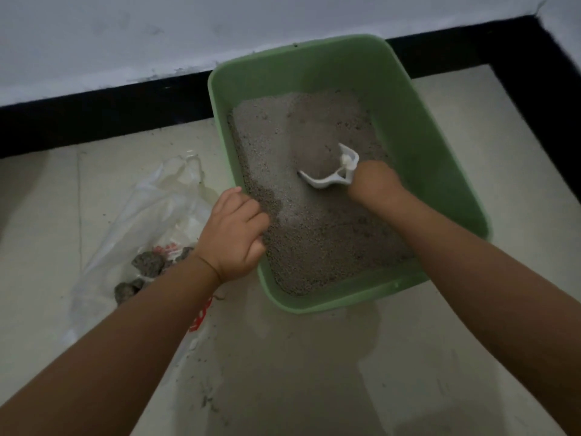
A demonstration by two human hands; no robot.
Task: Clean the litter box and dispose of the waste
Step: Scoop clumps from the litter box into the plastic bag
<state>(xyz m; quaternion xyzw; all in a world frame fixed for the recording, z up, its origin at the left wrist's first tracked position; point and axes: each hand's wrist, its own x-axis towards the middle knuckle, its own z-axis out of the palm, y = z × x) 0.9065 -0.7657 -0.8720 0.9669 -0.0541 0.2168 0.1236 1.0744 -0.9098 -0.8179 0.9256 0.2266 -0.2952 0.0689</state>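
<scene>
A green litter box [418,143] full of grey litter [314,221] sits on the floor against the wall. My right hand [374,184] is closed around the handle of a white scoop [327,174], whose front end is dug into the litter near the middle of the box. My left hand [234,234] grips the box's left rim, fingers curled over the edge. To the left of the box lies a clear plastic bag [151,209] with several dark grey waste clumps [147,265] in it, partly hidden behind my left forearm.
The floor is pale tile with scattered litter grains [207,401] below the bag. A black skirting band [103,114] runs along the white wall behind the box and turns down at the far right corner.
</scene>
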